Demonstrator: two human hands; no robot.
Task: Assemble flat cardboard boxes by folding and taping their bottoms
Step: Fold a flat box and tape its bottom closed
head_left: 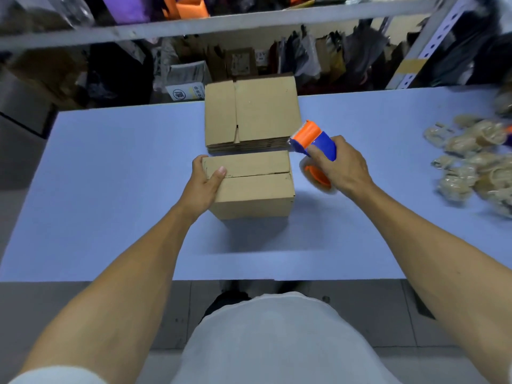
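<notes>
A small folded cardboard box point(255, 189) stands on the blue table point(110, 189), its two flaps closed on top with a seam between them. My left hand point(203, 184) grips its left end, thumb on the top flap. My right hand point(340, 167) holds a blue and orange tape dispenser point(313, 145) just right of the box, with its clear tape roll point(318, 177) below my palm. The dispenser's orange front end hangs above the table near the box's far right corner. Behind the box lies a stack of flat cardboard boxes point(252, 115).
A heap of crumpled clear tape scraps point(473, 159) covers the table's right side. Metal shelving point(221, 23) with bags and goods stands beyond the far edge. The table's near edge point(277, 279) runs in front of my body.
</notes>
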